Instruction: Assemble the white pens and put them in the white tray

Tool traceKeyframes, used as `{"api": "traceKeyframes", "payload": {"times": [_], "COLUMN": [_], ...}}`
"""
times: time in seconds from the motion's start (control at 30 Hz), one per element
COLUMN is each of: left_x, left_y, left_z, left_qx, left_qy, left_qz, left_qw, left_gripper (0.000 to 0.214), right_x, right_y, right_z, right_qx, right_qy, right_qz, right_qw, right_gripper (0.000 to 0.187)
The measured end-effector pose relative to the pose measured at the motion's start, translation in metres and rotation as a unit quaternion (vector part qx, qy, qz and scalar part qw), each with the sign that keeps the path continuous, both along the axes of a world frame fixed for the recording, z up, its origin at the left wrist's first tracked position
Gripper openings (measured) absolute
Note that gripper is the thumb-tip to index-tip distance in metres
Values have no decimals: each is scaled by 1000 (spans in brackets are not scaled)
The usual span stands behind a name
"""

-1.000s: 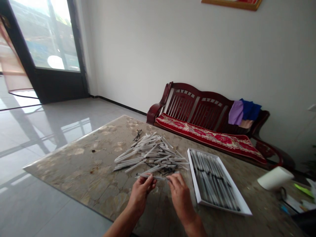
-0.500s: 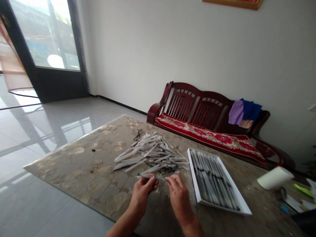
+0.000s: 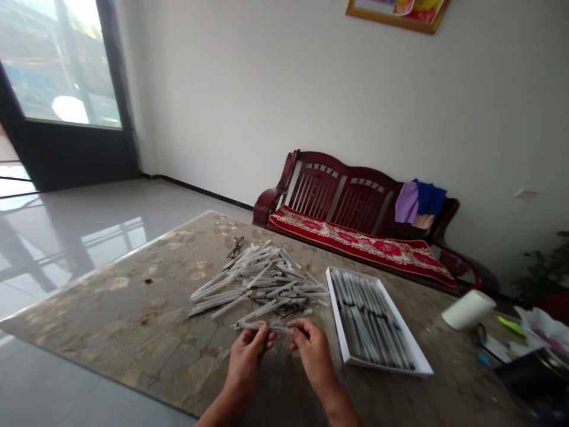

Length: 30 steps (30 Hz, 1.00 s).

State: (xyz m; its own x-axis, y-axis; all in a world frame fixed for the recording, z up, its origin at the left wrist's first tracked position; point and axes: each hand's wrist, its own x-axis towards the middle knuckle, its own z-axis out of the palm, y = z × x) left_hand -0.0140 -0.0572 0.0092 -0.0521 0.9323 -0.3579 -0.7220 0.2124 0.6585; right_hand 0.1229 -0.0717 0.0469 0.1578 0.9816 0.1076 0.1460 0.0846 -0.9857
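Near the table's front edge, my left hand (image 3: 246, 359) pinches a slim translucent pen (image 3: 249, 325) between thumb and fingers. The pen lies almost level, its left end sticking out past my fingers. At its right end, my right hand (image 3: 315, 353) is closed with thumb and fingertips on the tip; small details there are hidden by the fingers. Just beyond both hands spreads a loose pile of white and clear pen parts (image 3: 255, 276), with some black pieces along its near side. Right of my right hand stands a shallow white box (image 3: 336, 320) with rows of clear, black-banded pens.
The pile and box share a patterned brown table (image 3: 178, 350). Folded eyeglasses (image 3: 236, 247) lie behind the pile, and a small dark piece (image 3: 148, 281) to its left. A white roll (image 3: 469, 309) and a dark container (image 3: 536, 376) stand right. Beyond is a wooden bench (image 3: 342, 190).
The view has turned to the right, so everything appears further left. My right hand has come closer to my left along the pen; both hands still hold it.
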Motion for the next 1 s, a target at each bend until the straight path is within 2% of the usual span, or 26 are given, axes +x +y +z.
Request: {"api": "traceKeyframes", "payload": {"times": [0.07, 0.13, 0.23, 0.3, 0.37, 0.43, 0.5, 0.53, 0.57, 0.6, 0.67, 0.73, 0.87, 1.0], "left_x": [6, 12, 17, 12, -2, -22, -43, -52, -59, -64, -70, -71, -71, -73], "left_y": [-2, -6, -10, -8, -1, 8, 16, 20, 22, 24, 27, 29, 32, 32], "left_z": [1, 1, 0, -2, -3, -3, -2, -3, -3, -4, -8, -13, -19, -18], "left_qx": [-44, -52, -5, 54, 132, 212, 246, 244, 241, 248, 259, 267, 255, 257], "left_qy": [-31, -48, -7, 96, 254, 430, 564, 605, 632, 644, 657, 662, 656, 644], "left_qz": [8, -13, -82, -140, -197, -209, -203, -199, -199, -205, -203, -201, -205, -209], "left_qw": [999, 997, 997, 984, 938, 852, 762, 731, 709, 694, 678, 671, 680, 689], "left_gripper": [25, 23, 25, 29, 26, 16, 18, 19, 20, 22, 23, 24, 22, 23], "right_x": [-9, -19, -25, -12, 20, 72, 134, 165, 195, 221, 260, 283, 300, 306], "right_y": [-2, -5, -7, -4, 4, 16, 34, 44, 54, 63, 78, 87, 95, 95], "right_z": [0, -6, -19, -22, -14, 4, 26, 37, 46, 52, 59, 57, 36, 21], "right_qx": [16, 17, -12, -4, 21, 39, 21, -17, -76, -103, -137, -165, -210, -232], "right_qy": [125, 196, 216, 203, 162, 83, -73, -203, -347, -394, -450, -486, -549, -583], "right_qz": [8, 12, -3, -36, -82, -150, -212, -245, -265, -270, -271, -258, -229, -207], "right_qw": [992, 980, 976, 979, 983, 984, 974, 948, 896, 872, 840, 818, 776, 750], "right_gripper": [38, 44, 37, 38, 39, 45, 49, 47, 44, 38, 29, 23, 19, 20]}}
